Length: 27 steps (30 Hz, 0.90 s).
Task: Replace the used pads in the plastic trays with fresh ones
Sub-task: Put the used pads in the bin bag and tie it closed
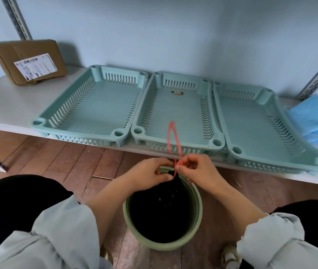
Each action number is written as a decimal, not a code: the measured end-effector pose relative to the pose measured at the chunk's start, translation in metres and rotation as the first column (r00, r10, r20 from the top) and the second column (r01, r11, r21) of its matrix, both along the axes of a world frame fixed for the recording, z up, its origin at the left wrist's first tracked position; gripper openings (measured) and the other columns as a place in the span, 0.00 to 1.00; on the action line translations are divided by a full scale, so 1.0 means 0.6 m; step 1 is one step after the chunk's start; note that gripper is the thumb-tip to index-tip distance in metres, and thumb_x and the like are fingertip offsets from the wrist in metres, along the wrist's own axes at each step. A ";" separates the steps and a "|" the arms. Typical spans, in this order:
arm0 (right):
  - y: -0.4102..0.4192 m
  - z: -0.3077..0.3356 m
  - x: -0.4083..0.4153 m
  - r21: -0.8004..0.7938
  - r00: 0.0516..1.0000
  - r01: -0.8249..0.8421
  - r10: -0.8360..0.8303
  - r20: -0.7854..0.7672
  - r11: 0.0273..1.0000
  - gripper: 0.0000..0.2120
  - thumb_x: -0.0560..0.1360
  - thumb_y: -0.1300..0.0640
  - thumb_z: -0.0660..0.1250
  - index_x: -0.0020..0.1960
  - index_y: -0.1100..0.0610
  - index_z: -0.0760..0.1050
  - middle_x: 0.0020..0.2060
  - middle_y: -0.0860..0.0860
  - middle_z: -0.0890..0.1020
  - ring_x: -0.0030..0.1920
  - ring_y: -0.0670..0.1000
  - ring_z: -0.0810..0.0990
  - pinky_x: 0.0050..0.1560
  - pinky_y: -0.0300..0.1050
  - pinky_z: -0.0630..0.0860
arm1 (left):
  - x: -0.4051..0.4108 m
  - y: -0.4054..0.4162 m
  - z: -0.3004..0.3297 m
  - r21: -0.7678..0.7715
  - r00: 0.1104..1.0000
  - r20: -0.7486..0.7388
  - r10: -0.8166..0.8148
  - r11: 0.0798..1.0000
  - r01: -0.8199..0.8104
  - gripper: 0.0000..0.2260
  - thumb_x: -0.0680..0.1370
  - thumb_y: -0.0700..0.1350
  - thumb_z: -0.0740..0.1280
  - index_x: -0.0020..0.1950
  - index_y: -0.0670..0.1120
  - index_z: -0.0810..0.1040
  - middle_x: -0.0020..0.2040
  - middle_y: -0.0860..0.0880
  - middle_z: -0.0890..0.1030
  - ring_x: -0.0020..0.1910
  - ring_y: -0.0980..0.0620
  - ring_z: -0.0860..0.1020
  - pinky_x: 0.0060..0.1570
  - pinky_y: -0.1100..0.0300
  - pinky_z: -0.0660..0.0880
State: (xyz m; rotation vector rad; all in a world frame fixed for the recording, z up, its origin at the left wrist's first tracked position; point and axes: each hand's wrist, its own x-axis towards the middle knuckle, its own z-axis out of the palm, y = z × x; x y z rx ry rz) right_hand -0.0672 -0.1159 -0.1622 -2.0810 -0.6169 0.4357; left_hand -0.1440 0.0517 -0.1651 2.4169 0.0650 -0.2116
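Between the two hands, a thin red plastic drawstring loop [173, 144] rises from the gathered neck of a black bin bag [165, 206]. Left hand [152, 172]: fingers curled, thumb and fingertips pinching the bag's neck. Right hand [197, 168]: fingers curled, pinching the drawstring just above the neck. Bag sits inside a round pale-green plastic bin [197, 199] on a brown wood-plank floor [61, 162], between the person's knees. Beyond, on a white shelf board [8, 105]: three teal slotted plastic trays side by side, left [88, 111], middle [175, 115] and right [251, 121]. Folded blue sheets [313, 117] lie just beside the right tray. Brown cardboard box [28, 61], labelled, stands far left.
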 end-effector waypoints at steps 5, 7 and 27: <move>0.020 0.000 -0.021 0.154 0.984 -0.005 0.033 -0.178 0.988 0.02 0.76 0.61 0.67 0.45 0.60 0.76 0.31 0.51 0.81 0.27 0.46 0.76 0.26 0.35 0.72 | 0.007 -0.008 -0.011 -0.250 0.997 0.013 0.077 0.966 -0.071 0.07 0.76 0.46 0.68 0.45 0.44 0.83 0.42 0.44 0.83 0.41 0.49 0.79 0.48 0.55 0.74; 0.025 -0.003 -0.024 0.188 0.945 0.061 0.004 -0.327 0.980 0.05 0.79 0.60 0.62 0.53 0.60 0.76 0.38 0.53 0.81 0.27 0.47 0.77 0.27 0.36 0.75 | 0.008 -0.008 -0.002 -0.368 0.989 0.002 0.150 0.919 -0.139 0.08 0.77 0.44 0.67 0.44 0.41 0.82 0.38 0.41 0.81 0.37 0.50 0.76 0.46 0.56 0.73; 0.035 -0.025 -0.055 0.012 0.956 -0.278 0.278 -0.090 0.960 0.07 0.74 0.58 0.69 0.44 0.61 0.81 0.33 0.52 0.77 0.32 0.45 0.74 0.34 0.44 0.75 | 0.002 -0.015 0.033 -0.595 0.927 -0.287 0.243 0.713 -0.371 0.12 0.83 0.43 0.57 0.44 0.45 0.77 0.19 0.53 0.71 0.16 0.60 0.64 0.22 0.67 0.62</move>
